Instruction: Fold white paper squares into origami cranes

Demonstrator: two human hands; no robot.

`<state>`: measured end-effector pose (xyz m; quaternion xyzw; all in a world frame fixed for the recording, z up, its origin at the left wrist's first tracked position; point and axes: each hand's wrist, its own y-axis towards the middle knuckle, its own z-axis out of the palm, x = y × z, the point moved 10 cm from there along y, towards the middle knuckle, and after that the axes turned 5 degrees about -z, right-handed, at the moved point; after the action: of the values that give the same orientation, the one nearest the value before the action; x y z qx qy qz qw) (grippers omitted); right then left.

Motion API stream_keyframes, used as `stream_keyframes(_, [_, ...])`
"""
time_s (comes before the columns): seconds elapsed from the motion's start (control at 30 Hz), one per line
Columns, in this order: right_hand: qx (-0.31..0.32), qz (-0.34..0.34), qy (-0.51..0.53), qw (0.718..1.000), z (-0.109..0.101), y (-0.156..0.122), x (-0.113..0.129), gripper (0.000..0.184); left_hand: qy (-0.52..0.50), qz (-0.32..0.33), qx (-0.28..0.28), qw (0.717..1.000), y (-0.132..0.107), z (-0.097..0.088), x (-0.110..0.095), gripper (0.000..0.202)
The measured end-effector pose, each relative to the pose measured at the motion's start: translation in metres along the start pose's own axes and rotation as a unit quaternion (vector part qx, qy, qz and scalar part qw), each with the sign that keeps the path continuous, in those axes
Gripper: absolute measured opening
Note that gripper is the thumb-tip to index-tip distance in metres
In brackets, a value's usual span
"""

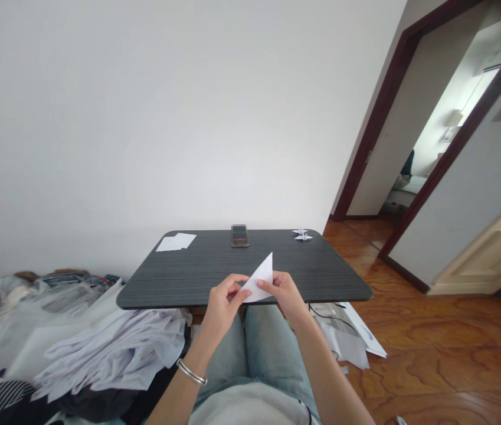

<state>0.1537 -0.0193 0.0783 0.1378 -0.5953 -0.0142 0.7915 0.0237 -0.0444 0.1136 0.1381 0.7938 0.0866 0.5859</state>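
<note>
A white paper folded into a triangle point(261, 277) is held over the near edge of a dark grey table point(188, 277). My left hand point(222, 304) pinches its lower left corner with closed fingers. My right hand point(286, 294) grips the lower right edge, thumb on top. A silver bracelet point(190, 372) circles my left wrist. My legs in light jeans point(259, 348) lie below the table edge.
A phone point(239, 235) lies at the table's far middle. Two white sheets point(176, 242) rest at the far left, small folded paper cranes point(302, 235) at the far right. Piled cloth and paper point(100, 348) fill the left; papers point(351, 336) lie on the wooden floor. A doorway point(431, 147) opens on the right.
</note>
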Motion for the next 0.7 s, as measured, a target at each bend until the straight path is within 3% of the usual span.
stream_keyframes(0.4, [-0.051, -0.050, -0.023, 0.997, -0.0006, -0.0014, 0.0010, 0.025, 0.004, 0.001, -0.054, 0.999, 0.0000, -0.0081, 0.0001, 0.028])
stream_keyframes(0.7, [-0.113, -0.048, 0.021, 0.992, -0.0066, -0.0031, 0.0058, 0.029, -0.044, -0.029, -0.003, 0.999, 0.0025, -0.0006, 0.0042, 0.022])
